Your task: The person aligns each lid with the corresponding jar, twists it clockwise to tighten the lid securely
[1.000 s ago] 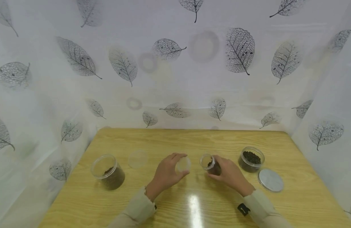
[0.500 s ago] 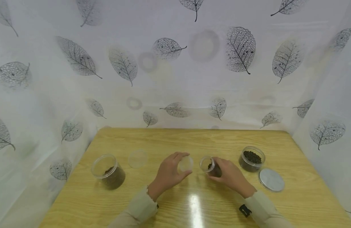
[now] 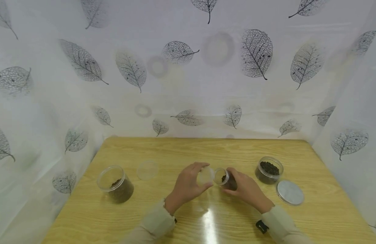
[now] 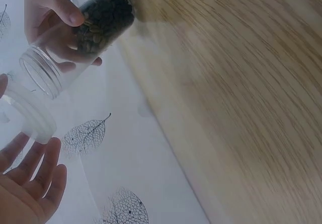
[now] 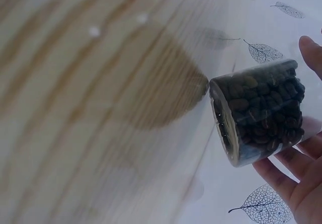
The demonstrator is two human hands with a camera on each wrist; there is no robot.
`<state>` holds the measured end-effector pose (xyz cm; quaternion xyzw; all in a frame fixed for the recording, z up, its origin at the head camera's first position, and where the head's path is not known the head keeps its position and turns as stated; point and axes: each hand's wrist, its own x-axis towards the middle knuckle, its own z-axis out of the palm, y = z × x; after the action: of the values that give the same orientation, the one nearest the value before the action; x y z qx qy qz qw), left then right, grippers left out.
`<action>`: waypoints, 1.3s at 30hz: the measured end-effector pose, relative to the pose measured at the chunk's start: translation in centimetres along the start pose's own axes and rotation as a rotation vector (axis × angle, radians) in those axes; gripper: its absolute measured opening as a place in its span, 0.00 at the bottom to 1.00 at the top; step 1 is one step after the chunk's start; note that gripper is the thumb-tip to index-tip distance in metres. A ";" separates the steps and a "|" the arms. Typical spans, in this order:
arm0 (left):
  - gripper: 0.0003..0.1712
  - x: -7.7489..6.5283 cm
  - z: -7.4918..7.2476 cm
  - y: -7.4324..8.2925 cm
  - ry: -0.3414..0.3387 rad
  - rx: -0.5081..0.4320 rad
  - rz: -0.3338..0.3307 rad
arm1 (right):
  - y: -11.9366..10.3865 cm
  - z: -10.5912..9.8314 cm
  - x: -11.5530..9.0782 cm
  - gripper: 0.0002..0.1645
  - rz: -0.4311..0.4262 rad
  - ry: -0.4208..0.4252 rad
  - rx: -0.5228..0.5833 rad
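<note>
My left hand [image 3: 186, 185] pinches a translucent plastic lid [image 3: 206, 175] by its rim, between thumb and fingers. Held in my right hand [image 3: 246, 188] is a small clear jar [image 3: 232, 183], tilted so its threaded mouth points left. Dark brown beans like coffee beans [image 4: 103, 25] fill the lower part of this jar. In the left wrist view the lid [image 4: 31, 114] faces the open mouth with a narrow gap. From the right wrist view, the jar's base [image 5: 221, 121] has its lower edge at or just above the tabletop; which one, I cannot tell.
Left on the wooden table [image 3: 175, 149] stands a larger open jar [image 3: 122, 191] with dark brown contents. Behind it lies a translucent disc [image 3: 147, 170]. To the right are an open jar of dark beans [image 3: 269, 171] and a silver lid [image 3: 290, 192]. A leaf-patterned sheet [image 3: 188, 88] surrounds the table.
My left hand has moved right with the lid, bringing it close to the jar's mouth. My right hand and the jar have stayed nearly in place.
</note>
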<state>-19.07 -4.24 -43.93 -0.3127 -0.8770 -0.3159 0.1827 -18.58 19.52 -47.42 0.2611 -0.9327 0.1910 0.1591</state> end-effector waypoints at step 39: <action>0.33 1.8 2.8 1.9 0.004 0.041 0.066 | 0.3 0.2 -0.3 0.43 0.027 -0.001 0.009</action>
<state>-19.48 -0.45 -44.16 -0.3372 -0.8720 -0.2924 0.2011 -18.53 19.74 -47.80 0.2493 -0.9354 0.1971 0.1548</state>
